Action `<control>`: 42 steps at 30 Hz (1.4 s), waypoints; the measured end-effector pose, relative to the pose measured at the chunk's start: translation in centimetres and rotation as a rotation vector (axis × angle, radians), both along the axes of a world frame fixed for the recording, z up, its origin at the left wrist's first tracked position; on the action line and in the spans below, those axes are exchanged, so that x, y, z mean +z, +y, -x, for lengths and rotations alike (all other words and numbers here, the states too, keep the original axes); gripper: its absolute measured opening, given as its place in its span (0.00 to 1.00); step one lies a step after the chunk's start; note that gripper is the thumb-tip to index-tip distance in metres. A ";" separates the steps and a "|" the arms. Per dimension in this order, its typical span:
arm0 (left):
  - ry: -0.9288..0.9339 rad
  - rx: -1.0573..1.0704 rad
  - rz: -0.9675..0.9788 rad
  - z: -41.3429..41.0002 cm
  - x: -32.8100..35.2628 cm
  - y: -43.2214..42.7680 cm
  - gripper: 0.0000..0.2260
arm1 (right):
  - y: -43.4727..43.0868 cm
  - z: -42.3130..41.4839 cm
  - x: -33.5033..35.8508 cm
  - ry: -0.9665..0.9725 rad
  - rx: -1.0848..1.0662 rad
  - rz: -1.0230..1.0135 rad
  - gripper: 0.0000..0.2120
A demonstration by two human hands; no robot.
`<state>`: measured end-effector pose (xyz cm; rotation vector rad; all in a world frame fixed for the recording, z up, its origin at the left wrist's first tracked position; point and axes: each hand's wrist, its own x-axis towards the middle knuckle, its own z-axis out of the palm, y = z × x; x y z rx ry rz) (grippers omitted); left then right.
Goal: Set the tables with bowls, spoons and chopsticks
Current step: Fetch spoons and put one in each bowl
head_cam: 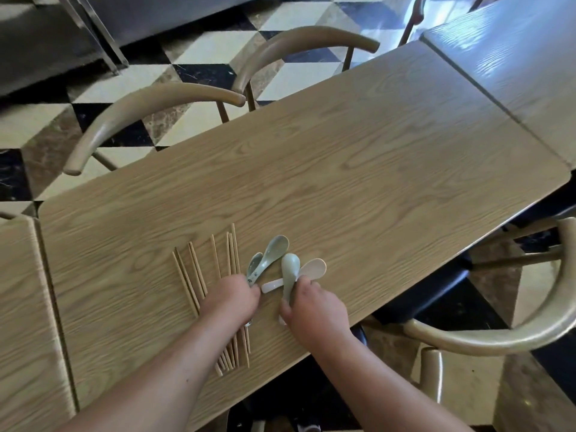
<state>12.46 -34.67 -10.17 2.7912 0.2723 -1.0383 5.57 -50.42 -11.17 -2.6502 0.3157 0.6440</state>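
Several wooden chopsticks [199, 272] lie fanned out on the light wooden table [358, 169] near its front edge. My left hand [232, 299] rests on them, its fingertips on the handles of two pale green spoons [271, 251]. My right hand [314, 307] grips the handle of a third green spoon [290, 269], which points away from me. A pinkish-white spoon [313, 268] lies under it, its handle sticking out between my hands. No bowls are in view.
Two curved-back wooden chairs [149, 104] stand at the table's far side, another chair [530, 332] at the near right. A second table [25, 307] adjoins on the left, a third table [514, 51] at the far right. The floor is checkered tile.
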 end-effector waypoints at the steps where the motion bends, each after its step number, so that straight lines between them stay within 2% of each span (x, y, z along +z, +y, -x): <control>1: -0.001 0.014 0.006 0.0 0.1 0.0 0.15 | 0.1 -0.2 -0.1 0.008 -0.024 0.002 0.19; 5: -0.006 0.064 0.059 0.3 0.2 0.1 0.14 | 0.6 -1.6 -0.3 0.050 -0.187 0.023 0.31; 8: -0.033 0.096 0.104 0.6 0.1 0.4 0.14 | 1.2 -3.5 -0.1 0.126 -0.197 0.077 0.34; 10: -0.055 0.124 0.114 0.7 0.2 0.5 0.15 | 1.5 -4.7 0.3 0.168 -0.161 0.095 0.30; 14: -0.063 0.184 0.149 0.8 0.7 0.9 0.16 | 1.4 -5.4 0.9 0.241 -0.098 0.105 0.11; 17: -0.010 0.268 0.269 0.9 1.7 1.5 0.16 | 0.8 -4.5 1.1 0.218 -0.046 0.097 0.07; 20: 0.021 0.408 0.427 1.6 3.5 2.2 0.16 | 0.3 -3.8 2.0 0.212 -0.051 -0.077 0.05; 24: 0.057 0.631 0.646 3.2 6.3 3.8 0.15 | 1.6 -4.0 5.5 0.329 -0.422 -0.728 0.10; 26: 0.060 0.751 0.759 4.4 8.0 4.8 0.14 | 3.3 -3.7 7.6 0.342 -0.430 -0.882 0.10; 31: -0.026 0.869 0.921 7.5 12.0 8.2 0.17 | 8.7 -2.8 11.7 0.354 -0.321 -0.968 0.12; 36: -0.039 1.017 1.121 11.2 14.9 13.4 0.16 | 14.3 -0.7 14.3 0.271 -0.084 -0.783 0.15; 42: -0.103 1.084 1.163 18.0 16.9 22.6 0.16 | 25.9 4.3 16.4 0.286 -0.051 -0.921 0.17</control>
